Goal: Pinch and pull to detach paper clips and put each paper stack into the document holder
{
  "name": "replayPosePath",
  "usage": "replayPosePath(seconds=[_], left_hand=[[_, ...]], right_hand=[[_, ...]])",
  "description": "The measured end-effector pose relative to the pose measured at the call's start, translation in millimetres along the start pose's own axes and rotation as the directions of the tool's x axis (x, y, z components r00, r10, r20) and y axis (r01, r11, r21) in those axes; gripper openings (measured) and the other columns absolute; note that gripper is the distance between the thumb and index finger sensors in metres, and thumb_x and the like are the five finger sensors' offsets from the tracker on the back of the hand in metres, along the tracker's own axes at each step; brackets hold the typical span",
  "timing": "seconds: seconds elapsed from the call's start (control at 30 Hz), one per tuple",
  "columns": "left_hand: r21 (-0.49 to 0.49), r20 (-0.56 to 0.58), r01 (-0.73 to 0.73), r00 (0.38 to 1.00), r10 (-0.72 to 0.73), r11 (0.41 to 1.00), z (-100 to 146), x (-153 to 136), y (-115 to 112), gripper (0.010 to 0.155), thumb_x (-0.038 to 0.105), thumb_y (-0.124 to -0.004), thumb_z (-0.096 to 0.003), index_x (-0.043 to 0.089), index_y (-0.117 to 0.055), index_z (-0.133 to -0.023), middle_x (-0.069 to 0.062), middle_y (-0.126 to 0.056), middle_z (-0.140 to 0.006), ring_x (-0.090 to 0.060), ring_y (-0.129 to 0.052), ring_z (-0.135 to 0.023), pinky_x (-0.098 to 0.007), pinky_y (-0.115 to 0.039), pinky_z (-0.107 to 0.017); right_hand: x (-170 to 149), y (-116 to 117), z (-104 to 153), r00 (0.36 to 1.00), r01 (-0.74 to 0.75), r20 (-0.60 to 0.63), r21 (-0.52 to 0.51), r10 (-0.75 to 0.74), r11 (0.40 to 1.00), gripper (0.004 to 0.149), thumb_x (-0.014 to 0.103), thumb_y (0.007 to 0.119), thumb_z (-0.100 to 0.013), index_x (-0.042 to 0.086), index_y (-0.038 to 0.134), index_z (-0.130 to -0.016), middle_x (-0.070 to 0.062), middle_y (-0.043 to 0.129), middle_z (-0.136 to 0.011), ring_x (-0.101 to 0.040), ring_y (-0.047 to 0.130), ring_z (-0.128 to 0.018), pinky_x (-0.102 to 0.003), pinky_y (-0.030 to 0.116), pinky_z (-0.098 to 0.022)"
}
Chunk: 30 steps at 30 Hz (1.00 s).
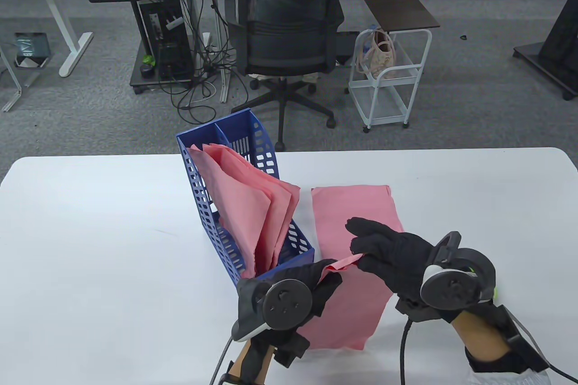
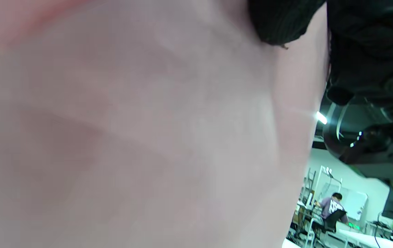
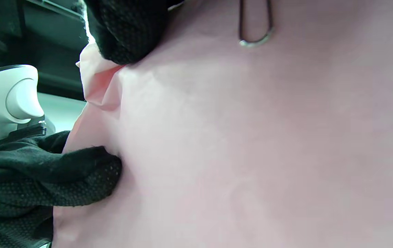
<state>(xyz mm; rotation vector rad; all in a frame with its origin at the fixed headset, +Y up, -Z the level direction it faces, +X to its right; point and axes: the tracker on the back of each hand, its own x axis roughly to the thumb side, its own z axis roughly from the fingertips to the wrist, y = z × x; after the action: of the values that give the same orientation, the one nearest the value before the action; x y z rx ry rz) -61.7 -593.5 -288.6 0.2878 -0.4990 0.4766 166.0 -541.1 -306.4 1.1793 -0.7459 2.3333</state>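
Note:
A pink paper stack lies on the white table, just right of the blue document holder, which holds several pink stacks. The stack's near-left edge is lifted off the table. My left hand pinches that raised edge from the left, and my right hand pinches it from the right, index finger stretched over the sheet. In the right wrist view a metal paper clip sits on the pink paper, a right fingertip beside it and left-hand fingers below. Pink paper fills the left wrist view.
Beyond the table's far edge stand a black office chair and a white trolley. Bare white tabletop stretches to the left of the holder and to the right of the stack.

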Motion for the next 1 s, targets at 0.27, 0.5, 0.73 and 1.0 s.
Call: replayPosePath(seconds=[0.27, 0.5, 0.73, 1.0], left_hand=[[0.012, 0.011, -0.047, 0.999, 0.047, 0.999, 3.8, -5.1, 12.6, 0.042, 0.040, -0.065, -0.0561, 0.021, -0.085, -0.086, -0.003, -0.102, -0.065, -0.016, -0.109, -0.047, -0.034, -0.091, -0.043], [0.001, 0.019, -0.063, 0.998, 0.063, 0.998, 3.5, -5.9, 13.3, 0.042, 0.040, -0.065, -0.0561, 0.020, -0.086, -0.086, -0.004, -0.102, -0.066, -0.017, -0.109, -0.048, -0.035, -0.090, -0.043], [-0.037, 0.005, 0.020, 1.000, -0.019, 0.999, 1.1, -5.5, 8.5, 0.042, 0.041, -0.065, -0.0557, 0.022, -0.086, -0.087, -0.003, -0.102, -0.067, -0.016, -0.109, -0.049, -0.034, -0.091, -0.044], [-0.045, -0.001, 0.033, 0.999, -0.033, 0.998, 0.7, -5.3, 8.4, 0.042, 0.041, -0.064, -0.0553, 0.023, -0.085, -0.087, -0.003, -0.102, -0.068, -0.017, -0.109, -0.050, -0.035, -0.090, -0.044]], right_hand=[[-13.4, -1.6, 6.8, 0.998, 0.004, -0.067, 0.071, 0.001, 0.998, 0.043, 0.038, 0.075, -0.051, 0.019, 0.072, -0.090, -0.015, 0.077, -0.101, -0.017, 0.101, -0.058, -0.027, 0.084, -0.044], [-21.0, -2.4, 14.2, 0.994, -0.040, -0.097, 0.175, 0.057, 0.984, 0.038, 0.039, 0.073, -0.051, 0.020, 0.078, -0.084, -0.013, 0.083, -0.097, -0.019, 0.101, -0.062, -0.031, 0.084, -0.047], [-31.9, -1.5, 28.4, 0.985, -0.093, -0.118, 0.223, 0.122, 0.970, 0.036, 0.035, 0.069, -0.054, 0.020, 0.077, -0.086, -0.011, 0.079, -0.102, -0.024, 0.096, -0.075, -0.038, 0.080, -0.058], [-52.1, -6.5, 48.5, 0.969, -0.062, -0.228, 0.145, 0.094, 0.987, 0.035, 0.033, 0.070, -0.054, 0.020, 0.077, -0.086, -0.012, 0.078, -0.102, -0.026, 0.095, -0.076, -0.038, 0.079, -0.058]])
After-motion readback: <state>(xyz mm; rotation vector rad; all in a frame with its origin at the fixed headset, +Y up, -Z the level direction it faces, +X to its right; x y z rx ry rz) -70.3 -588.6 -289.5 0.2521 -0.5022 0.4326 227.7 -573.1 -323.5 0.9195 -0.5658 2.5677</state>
